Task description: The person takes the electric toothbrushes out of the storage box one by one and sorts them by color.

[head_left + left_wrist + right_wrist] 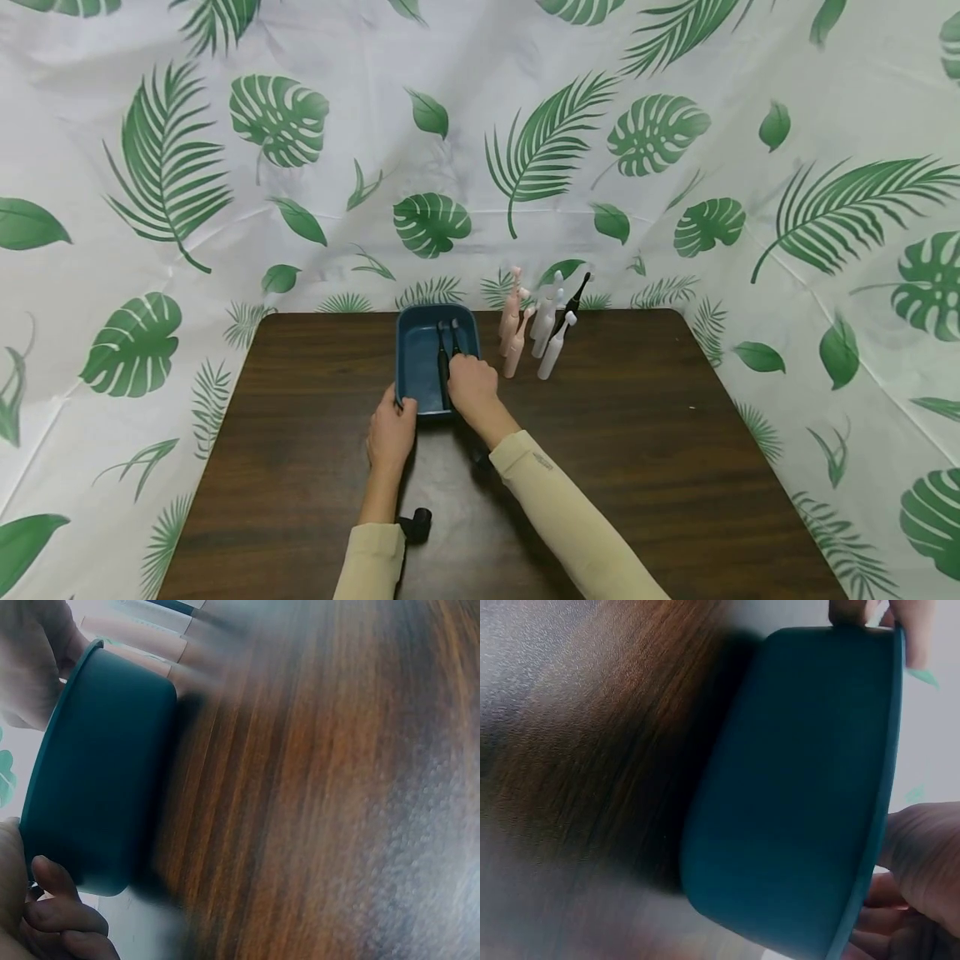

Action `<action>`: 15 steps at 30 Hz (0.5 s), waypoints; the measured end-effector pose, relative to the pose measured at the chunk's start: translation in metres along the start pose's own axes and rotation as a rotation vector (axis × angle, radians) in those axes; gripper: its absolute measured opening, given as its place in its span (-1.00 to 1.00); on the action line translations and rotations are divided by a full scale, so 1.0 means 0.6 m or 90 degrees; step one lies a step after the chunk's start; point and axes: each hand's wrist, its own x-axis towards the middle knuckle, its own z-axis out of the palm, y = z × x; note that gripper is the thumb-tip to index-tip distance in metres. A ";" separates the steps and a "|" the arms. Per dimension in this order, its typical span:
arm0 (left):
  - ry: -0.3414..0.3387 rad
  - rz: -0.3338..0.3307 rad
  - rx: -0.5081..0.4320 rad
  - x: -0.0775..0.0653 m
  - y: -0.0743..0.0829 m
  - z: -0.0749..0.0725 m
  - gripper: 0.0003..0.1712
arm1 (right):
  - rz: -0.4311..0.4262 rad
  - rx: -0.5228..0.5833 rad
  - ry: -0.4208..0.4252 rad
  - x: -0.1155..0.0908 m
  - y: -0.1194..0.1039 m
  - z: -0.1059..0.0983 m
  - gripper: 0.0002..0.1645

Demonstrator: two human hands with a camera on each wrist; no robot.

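Note:
A dark blue plastic tray [411, 333] sits near the table's back edge. My left hand [392, 433] holds its near left corner, thumb at the rim; the left wrist view shows those fingers [67, 919] curled by the corner. A black electric toothbrush [443, 367] lies lengthwise inside the tray. Right of it is a second black electric toothbrush [454, 330], its head showing and its handle hidden under my right hand [472, 387]. That hand reaches over the near right rim, fingers curled about the handle. In the right wrist view, the tray wall [795, 780] covers part of the right hand.
Right of the tray stand three pink electric toothbrushes [513, 357], three white ones [551, 358] and one black one [577, 298]. Brown wooden tabletop [637, 467] stretches around them. A leaf-patterned cloth [480, 150] hangs behind and at both sides.

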 end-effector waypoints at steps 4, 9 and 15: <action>-0.001 0.004 -0.007 0.000 0.000 -0.002 -0.43 | 0.010 -0.028 -0.061 0.008 -0.011 0.002 -0.83; 0.000 0.007 -0.009 0.001 -0.002 -0.002 -0.44 | 0.021 -0.034 -0.084 0.013 -0.019 0.005 -0.84; -0.004 0.001 -0.009 0.002 -0.002 -0.003 -0.43 | 0.027 -0.042 -0.096 0.016 -0.019 0.010 -0.79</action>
